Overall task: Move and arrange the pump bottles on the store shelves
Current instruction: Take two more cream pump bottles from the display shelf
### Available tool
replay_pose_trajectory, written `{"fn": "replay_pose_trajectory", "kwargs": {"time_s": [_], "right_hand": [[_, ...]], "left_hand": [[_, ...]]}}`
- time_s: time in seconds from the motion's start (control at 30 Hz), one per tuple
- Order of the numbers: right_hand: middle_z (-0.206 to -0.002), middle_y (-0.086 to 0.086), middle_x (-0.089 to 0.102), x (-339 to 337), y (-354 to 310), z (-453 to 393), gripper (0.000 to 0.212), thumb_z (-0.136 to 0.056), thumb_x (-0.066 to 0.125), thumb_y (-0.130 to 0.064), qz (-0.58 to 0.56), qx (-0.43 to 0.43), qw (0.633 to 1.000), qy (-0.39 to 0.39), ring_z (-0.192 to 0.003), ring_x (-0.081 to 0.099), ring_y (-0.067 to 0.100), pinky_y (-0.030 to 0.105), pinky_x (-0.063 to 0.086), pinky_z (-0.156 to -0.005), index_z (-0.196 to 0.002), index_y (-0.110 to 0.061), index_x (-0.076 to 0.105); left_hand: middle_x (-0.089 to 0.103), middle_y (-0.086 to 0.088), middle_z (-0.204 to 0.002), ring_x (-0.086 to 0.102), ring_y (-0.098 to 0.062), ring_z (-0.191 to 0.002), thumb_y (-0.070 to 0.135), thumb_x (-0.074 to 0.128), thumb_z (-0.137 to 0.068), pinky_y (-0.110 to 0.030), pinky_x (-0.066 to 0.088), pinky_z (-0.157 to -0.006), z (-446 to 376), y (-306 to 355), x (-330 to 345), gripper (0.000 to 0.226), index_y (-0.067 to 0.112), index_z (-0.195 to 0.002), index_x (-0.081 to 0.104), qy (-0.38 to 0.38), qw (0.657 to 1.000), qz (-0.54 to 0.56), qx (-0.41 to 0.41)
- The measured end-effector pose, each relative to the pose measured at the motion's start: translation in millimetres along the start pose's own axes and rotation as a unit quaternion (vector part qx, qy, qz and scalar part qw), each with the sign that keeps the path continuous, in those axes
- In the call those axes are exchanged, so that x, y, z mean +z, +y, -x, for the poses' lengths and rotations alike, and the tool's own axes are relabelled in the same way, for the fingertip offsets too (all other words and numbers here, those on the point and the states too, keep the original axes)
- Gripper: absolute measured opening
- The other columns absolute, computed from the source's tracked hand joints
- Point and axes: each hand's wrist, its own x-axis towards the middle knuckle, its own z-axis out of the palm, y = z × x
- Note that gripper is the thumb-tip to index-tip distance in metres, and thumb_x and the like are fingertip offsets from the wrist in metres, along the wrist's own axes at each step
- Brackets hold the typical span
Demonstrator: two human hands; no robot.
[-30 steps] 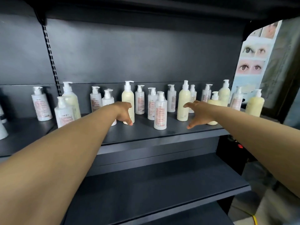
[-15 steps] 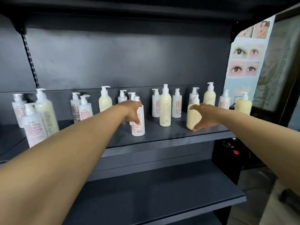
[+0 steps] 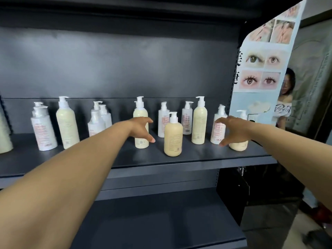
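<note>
Several white and cream pump bottles stand on the dark upper shelf [image 3: 188, 159]. A short tan pump bottle [image 3: 173, 139] stands alone near the front, between my hands and touched by neither. My left hand [image 3: 142, 129] hovers in front of a tall cream bottle [image 3: 141, 142], thumb and fingers spread toward the right and holding nothing. My right hand [image 3: 232, 130] is spread the same way toward the left. It is in front of a white labelled bottle [image 3: 217, 133] and a short cream bottle [image 3: 239, 146], whose top it hides.
More bottles fill the left of the shelf, among them a tall cream one [image 3: 67, 124] and a white one [image 3: 44, 130]. A lower shelf [image 3: 161, 221] lies below. A poster of eyes [image 3: 260, 69] hangs on the right, with a person [image 3: 285, 101] beyond it.
The view has swung right and closer. My left hand has let go of a white bottle. My right hand has left the short bottle, which now stands free between the hands.
</note>
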Motion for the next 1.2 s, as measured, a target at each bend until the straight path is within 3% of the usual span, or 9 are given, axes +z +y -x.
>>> {"fn": "replay_pose_trajectory", "kwargs": {"time_s": [0.23, 0.33, 0.53, 0.67, 0.77, 1.0, 1.2], "right_hand": [[-0.138, 0.005, 0.041, 15.9, 60.8, -2.4, 0.089, -0.074, 0.075, -0.039, -0.002, 0.028, 0.999, 0.016, -0.123, 0.047, 0.027, 0.034, 0.040, -0.093, -0.146, -0.026, 0.025], [-0.134, 0.008, 0.046, 23.2, 89.7, -11.9, 0.092, -0.071, 0.078, -0.038, -0.047, 0.042, 0.997, 0.044, -0.117, 0.052, 0.029, 0.034, 0.042, -0.091, -0.145, -0.026, 0.026], [-0.137, 0.015, 0.046, 33.5, 137.3, -47.4, 0.102, -0.066, 0.085, -0.033, -0.194, 0.071, 0.967, 0.146, -0.119, 0.051, 0.031, 0.036, 0.043, -0.091, -0.145, -0.016, 0.023], [-0.138, 0.014, 0.045, 49.7, 155.1, -73.3, 0.098, -0.070, 0.084, -0.027, -0.348, 0.066, 0.930, 0.096, -0.117, 0.051, 0.029, 0.035, 0.042, -0.091, -0.146, -0.016, 0.023], [-0.125, 0.010, 0.054, 62.0, 159.9, -88.2, 0.084, -0.073, 0.081, -0.021, -0.418, 0.051, 0.904, 0.073, -0.106, 0.055, 0.024, 0.037, 0.045, -0.093, -0.141, -0.017, 0.031], [-0.119, 0.002, 0.054, 76.6, 165.3, -111.1, 0.076, -0.071, 0.082, -0.021, -0.467, 0.041, 0.879, 0.081, -0.111, 0.056, 0.026, 0.049, 0.048, -0.096, -0.134, -0.020, 0.040], [-0.117, 0.005, 0.057, 77.6, 167.6, -119.0, 0.073, -0.069, 0.083, -0.019, -0.468, 0.034, 0.879, 0.089, -0.106, 0.058, 0.028, 0.048, 0.050, -0.092, -0.129, -0.021, 0.042]], "left_hand": [[0.034, -0.004, -0.149, 0.036, -0.021, -0.136, 0.032, 0.072, -0.080, -0.028, 0.032, -0.104, -28.7, 27.8, 22.0, 0.082, 0.020, -0.146, 0.026, -0.002, 0.997, 0.078, -0.002], [0.034, -0.005, -0.149, 0.036, -0.020, -0.136, 0.032, 0.074, -0.078, -0.030, 0.032, -0.107, -39.4, 35.5, 34.9, 0.086, 0.018, -0.147, 0.024, 0.001, 0.993, 0.114, -0.012], [0.056, 0.000, -0.128, 0.054, -0.017, -0.114, 0.029, 0.079, -0.072, -0.029, 0.042, -0.100, -62.1, 50.3, 53.1, 0.075, 0.018, -0.136, 0.043, 0.044, 0.975, 0.215, -0.019], [0.057, 0.004, -0.116, 0.054, -0.015, -0.108, 0.021, 0.079, -0.074, -0.026, 0.041, -0.089, -69.9, 55.2, 64.4, 0.062, 0.019, -0.128, 0.049, 0.090, 0.957, 0.274, -0.039], [0.057, 0.003, -0.115, 0.054, -0.017, -0.107, 0.019, 0.079, -0.073, -0.029, 0.044, -0.087, -73.6, 54.9, 74.4, 0.068, 0.022, -0.132, 0.044, 0.108, 0.942, 0.312, -0.061], [0.057, 0.002, -0.114, 0.056, -0.019, -0.105, 0.016, 0.080, -0.071, -0.033, 0.047, -0.085, -83.3, 55.6, 87.4, 0.072, 0.024, -0.130, 0.040, 0.143, 0.918, 0.362, -0.074], [0.058, 0.006, -0.105, 0.057, -0.018, -0.103, 0.012, 0.081, -0.068, -0.031, 0.047, -0.084, -88.4, 53.8, 90.6, 0.076, 0.026, -0.129, 0.038, 0.146, 0.904, 0.394, -0.077]]}}
